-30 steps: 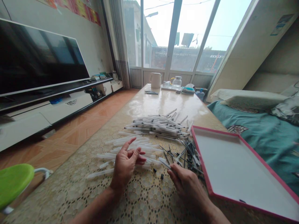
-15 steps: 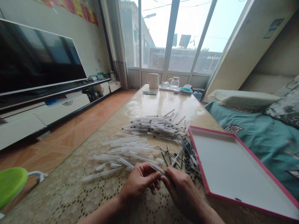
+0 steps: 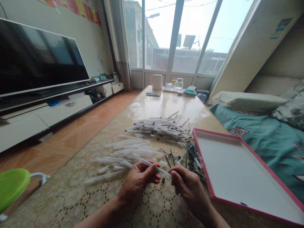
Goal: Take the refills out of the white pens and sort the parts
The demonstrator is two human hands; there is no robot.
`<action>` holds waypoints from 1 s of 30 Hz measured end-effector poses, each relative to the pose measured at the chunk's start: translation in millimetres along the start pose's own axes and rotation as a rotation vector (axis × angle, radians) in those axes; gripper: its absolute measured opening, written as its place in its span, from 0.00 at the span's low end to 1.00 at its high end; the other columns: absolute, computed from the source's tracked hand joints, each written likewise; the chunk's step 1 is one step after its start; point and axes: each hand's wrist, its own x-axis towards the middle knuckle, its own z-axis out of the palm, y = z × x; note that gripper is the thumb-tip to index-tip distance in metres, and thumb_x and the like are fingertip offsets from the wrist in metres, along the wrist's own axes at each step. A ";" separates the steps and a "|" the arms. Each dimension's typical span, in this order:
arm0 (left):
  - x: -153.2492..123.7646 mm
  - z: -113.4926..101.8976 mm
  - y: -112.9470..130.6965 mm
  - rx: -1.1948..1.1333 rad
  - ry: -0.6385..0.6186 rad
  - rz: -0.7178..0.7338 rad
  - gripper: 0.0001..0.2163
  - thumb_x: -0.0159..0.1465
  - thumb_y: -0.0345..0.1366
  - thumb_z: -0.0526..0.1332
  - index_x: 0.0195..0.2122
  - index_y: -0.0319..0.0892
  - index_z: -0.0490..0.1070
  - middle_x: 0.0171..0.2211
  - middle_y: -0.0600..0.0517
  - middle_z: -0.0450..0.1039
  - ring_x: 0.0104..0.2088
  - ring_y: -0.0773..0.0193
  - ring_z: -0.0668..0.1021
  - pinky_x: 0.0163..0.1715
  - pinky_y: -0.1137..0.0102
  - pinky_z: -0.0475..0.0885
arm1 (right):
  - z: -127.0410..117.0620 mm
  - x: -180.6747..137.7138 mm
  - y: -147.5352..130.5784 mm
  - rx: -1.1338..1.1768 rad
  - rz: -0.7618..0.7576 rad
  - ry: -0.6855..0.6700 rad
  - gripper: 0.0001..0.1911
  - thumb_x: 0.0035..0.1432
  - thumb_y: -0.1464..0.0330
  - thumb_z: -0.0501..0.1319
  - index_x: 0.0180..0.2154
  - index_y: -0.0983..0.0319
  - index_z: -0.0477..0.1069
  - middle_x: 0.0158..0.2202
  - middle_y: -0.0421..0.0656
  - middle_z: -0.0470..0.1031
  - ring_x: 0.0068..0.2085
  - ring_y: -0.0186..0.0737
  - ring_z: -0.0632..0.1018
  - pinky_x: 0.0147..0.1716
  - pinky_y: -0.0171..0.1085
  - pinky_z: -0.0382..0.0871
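My left hand [image 3: 140, 182] and my right hand [image 3: 187, 186] are both closed on one clear pen barrel [image 3: 163, 171] held between them just above the table. The left fingers pinch its left part, the right fingers its right end. Just beyond lies a heap of empty clear barrels [image 3: 128, 152]. Thin black refills [image 3: 190, 155] are scattered to the right of it. Farther back sits a pile of assembled pens [image 3: 161, 128]. A small black cap [image 3: 163, 180] lies on the lace cloth between my hands.
A pink-rimmed white tray [image 3: 204, 164] lies at the right of the table. A white jug [image 3: 157, 82] and a glass kettle [image 3: 178, 84] stand at the far end. A green stool [image 3: 11, 186] is at the left, a teal-covered bed [image 3: 268, 136] at the right.
One second ago my hands were apart, the left open over the barrels. They have come together and now hold one barrel between them, slightly farther from me than half a second ago.
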 end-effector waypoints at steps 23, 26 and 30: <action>0.6 -1.9 4.8 0.002 0.066 0.028 0.10 0.51 0.37 0.67 0.31 0.34 0.76 0.24 0.47 0.78 0.24 0.67 0.79 0.28 0.76 0.73 | -0.9 2.4 5.7 0.048 0.013 0.052 0.09 0.58 0.63 0.56 0.35 0.63 0.67 0.25 0.39 0.69 0.24 0.32 0.70 0.24 0.29 0.63; 0.2 -2.4 3.6 0.014 0.054 0.026 0.09 0.52 0.36 0.66 0.32 0.35 0.76 0.24 0.47 0.79 0.24 0.66 0.79 0.28 0.75 0.73 | 0.4 2.0 10.3 0.025 0.019 0.012 0.15 0.61 0.61 0.50 0.28 0.63 0.66 0.21 0.37 0.66 0.20 0.29 0.67 0.20 0.28 0.59; -0.2 -1.4 3.2 0.022 0.062 0.030 0.09 0.52 0.36 0.67 0.31 0.35 0.75 0.24 0.47 0.78 0.24 0.66 0.79 0.28 0.75 0.74 | 1.0 0.5 10.9 0.006 0.004 0.000 0.18 0.63 0.61 0.48 0.25 0.62 0.64 0.19 0.37 0.65 0.18 0.28 0.65 0.18 0.29 0.58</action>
